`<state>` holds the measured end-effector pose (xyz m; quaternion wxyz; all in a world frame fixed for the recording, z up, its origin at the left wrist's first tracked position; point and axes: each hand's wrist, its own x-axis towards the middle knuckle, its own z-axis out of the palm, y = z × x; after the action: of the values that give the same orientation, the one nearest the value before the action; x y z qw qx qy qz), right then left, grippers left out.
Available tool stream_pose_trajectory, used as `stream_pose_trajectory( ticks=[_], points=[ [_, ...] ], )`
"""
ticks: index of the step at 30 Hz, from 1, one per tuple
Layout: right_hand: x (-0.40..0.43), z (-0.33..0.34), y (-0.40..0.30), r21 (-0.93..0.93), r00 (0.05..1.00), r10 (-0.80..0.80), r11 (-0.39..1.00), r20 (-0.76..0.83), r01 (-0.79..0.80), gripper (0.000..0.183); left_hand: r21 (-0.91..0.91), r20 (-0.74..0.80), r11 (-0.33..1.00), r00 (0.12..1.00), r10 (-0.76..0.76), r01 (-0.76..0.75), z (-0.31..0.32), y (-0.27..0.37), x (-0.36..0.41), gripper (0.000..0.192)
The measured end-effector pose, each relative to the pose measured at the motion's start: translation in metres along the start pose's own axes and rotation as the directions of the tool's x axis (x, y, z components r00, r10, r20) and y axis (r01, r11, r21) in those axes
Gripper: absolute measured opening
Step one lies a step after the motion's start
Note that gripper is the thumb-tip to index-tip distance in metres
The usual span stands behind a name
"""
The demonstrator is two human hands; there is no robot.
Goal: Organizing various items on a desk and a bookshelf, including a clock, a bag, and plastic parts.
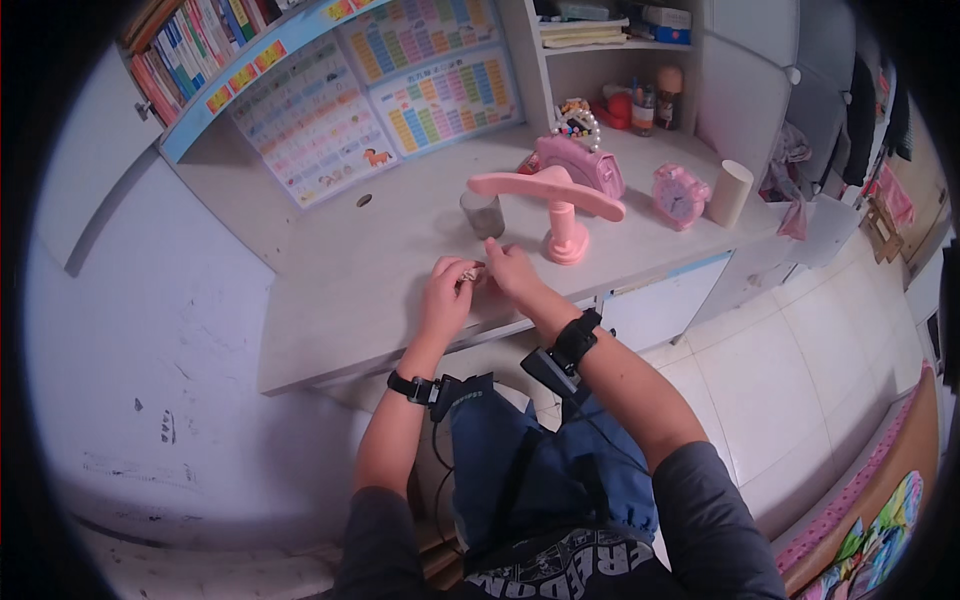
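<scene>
My left hand is closed on a small crumpled whitish-brown piece, held by the fingertips just above the desk. Close on its right, my right hand has its fingers curled and the thumb pointing up; whether it holds something cannot be made out. A grey translucent cup stands just beyond both hands. To its right is a pink plastic stand with a wide curved top bar. Black straps with small devices sit on both wrists.
Behind the stand sits a pink handbag with a pearl handle. A pink alarm clock and a cream cylinder stand farther right on the desk. Bottles are in the shelf corner. Colourful charts lean at the back.
</scene>
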<state>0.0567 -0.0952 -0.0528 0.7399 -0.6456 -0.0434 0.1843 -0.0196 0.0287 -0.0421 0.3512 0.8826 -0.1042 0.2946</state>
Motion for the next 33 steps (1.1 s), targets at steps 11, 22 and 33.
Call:
stream_pose_trajectory(
  ticks=[11,22,33],
  points=[
    [0.045,-0.004,-0.019,-0.544,0.787,-0.610,0.694,-0.096,0.471,0.084,-0.597,0.035,0.742,0.933,-0.358,0.307,-0.014,-0.034,-0.016,0.021],
    [0.057,0.001,0.002,-0.566,0.806,-0.590,0.680,-0.046,0.466,0.077,-0.691,0.140,0.632,0.923,-0.360,0.351,-0.014,-0.030,-0.010,0.029],
    [0.010,-0.012,0.012,-0.557,0.770,-0.621,0.592,0.146,0.583,0.076,-0.721,-0.106,0.667,0.920,-0.378,0.191,-0.010,-0.033,-0.010,0.035]
  ],
)
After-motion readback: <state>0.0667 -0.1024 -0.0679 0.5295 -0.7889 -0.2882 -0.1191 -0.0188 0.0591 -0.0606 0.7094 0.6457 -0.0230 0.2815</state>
